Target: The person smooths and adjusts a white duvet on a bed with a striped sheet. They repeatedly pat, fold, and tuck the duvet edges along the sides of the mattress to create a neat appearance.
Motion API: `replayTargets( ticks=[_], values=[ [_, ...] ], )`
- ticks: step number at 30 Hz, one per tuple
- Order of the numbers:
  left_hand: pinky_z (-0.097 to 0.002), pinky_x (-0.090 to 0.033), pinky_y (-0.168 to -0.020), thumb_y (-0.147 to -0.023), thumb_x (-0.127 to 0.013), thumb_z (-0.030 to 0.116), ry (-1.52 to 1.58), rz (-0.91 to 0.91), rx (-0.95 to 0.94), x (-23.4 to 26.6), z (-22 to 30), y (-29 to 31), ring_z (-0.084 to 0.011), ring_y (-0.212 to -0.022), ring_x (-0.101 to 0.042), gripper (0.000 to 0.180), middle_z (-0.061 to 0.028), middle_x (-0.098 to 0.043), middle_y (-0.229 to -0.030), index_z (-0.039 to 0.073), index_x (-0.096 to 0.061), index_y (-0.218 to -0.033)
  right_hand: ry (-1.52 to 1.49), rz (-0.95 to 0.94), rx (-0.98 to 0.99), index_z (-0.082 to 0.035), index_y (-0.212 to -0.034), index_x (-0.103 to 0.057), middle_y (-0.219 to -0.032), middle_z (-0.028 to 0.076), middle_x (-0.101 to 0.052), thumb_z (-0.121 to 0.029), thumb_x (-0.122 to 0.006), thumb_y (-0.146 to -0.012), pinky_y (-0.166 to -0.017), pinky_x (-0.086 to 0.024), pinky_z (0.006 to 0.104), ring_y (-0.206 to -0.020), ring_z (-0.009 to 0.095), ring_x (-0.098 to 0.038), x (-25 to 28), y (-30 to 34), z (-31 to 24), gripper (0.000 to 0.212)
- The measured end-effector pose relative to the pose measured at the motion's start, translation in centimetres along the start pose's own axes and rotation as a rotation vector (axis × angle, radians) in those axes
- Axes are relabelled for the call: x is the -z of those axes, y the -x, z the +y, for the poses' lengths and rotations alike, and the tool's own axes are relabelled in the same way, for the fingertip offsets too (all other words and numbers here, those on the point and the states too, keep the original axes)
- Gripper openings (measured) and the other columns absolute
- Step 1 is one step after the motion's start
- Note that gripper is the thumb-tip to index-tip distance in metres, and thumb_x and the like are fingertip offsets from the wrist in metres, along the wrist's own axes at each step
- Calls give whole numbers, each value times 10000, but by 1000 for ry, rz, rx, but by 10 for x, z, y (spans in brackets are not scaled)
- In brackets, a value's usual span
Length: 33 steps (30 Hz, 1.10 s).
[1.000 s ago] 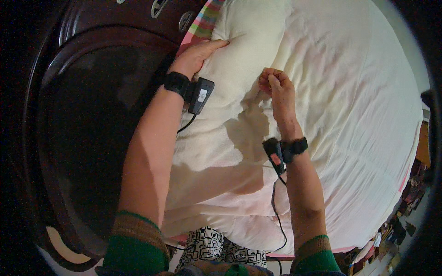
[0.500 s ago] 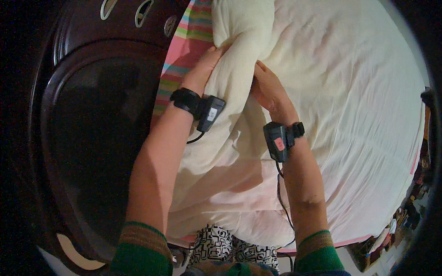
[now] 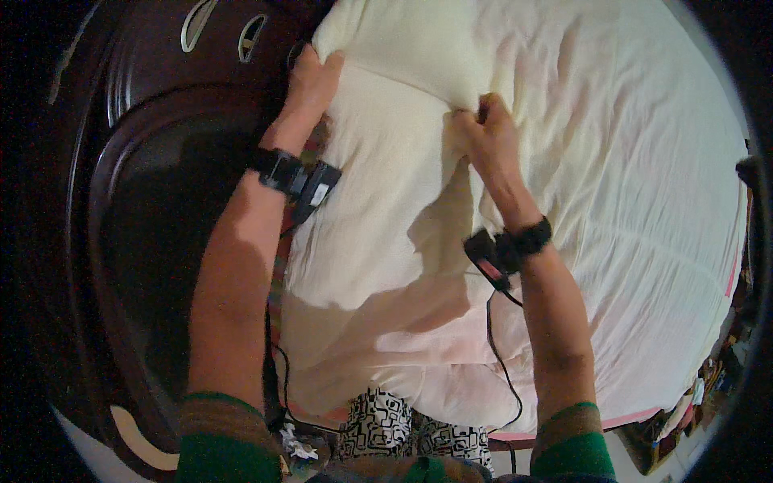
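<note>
Patterned black-and-white trousers [image 3: 378, 427] show against the near edge of the bed [image 3: 628, 419]. A cream quilt [image 3: 564, 209] spreads from there toward the far edge, wrinkled on its right side. Along the bed's left edge, a strip of striped sheet [image 3: 276, 310] peeks out beside the dark wooden headboard [image 3: 165, 241]. Black devices are strapped to both wrists, with cables trailing. Farther up, the right hand [image 3: 487, 133] is clenched on a gathered fold of the quilt. Farthest, near the left edge, the left hand [image 3: 314, 79] grasps the quilt's border, some fingertips hidden; a crease runs between the two hands.
</note>
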State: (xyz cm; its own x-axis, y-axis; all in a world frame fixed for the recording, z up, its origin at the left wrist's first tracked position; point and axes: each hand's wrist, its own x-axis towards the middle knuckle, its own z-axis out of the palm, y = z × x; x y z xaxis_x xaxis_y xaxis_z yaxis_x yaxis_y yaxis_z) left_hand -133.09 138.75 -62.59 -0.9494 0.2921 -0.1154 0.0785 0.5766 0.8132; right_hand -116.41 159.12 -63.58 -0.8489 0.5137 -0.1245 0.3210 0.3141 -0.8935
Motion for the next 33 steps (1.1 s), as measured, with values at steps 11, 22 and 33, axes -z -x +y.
replayTargets(
  ticks=[11,22,33],
  values=[
    [-304,-432,-899,-774,-681,451,411,-354,519,-10,-59,58,-187,-1095,-523,704,-97,-550,-1221,2,-481,-1277,468,123,631,-51,-1314,-420,-1296,181,-454,-224,-585,-860,-1005,-343,444,-1216,338,-412,-40,20,37,513],
    [-425,-329,-1022,-775,-664,290,-460,117,-130,-28,-56,45,-365,-1261,-370,660,-207,-408,-1349,6,-394,-1307,705,-227,606,-116,-1288,-447,-1324,148,-430,-260,-555,-822,-1041,-290,493,-1246,326,-390,-30,23,83,500],
    [-430,-173,-1109,-902,-453,359,-617,163,-486,-131,-67,51,-310,-1343,-266,632,-191,-302,-1444,-1,-293,-1396,773,18,545,-56,-1145,-517,-1064,142,-570,-191,-595,-781,-859,-414,441,-960,331,-531,0,28,106,396]
  ],
)
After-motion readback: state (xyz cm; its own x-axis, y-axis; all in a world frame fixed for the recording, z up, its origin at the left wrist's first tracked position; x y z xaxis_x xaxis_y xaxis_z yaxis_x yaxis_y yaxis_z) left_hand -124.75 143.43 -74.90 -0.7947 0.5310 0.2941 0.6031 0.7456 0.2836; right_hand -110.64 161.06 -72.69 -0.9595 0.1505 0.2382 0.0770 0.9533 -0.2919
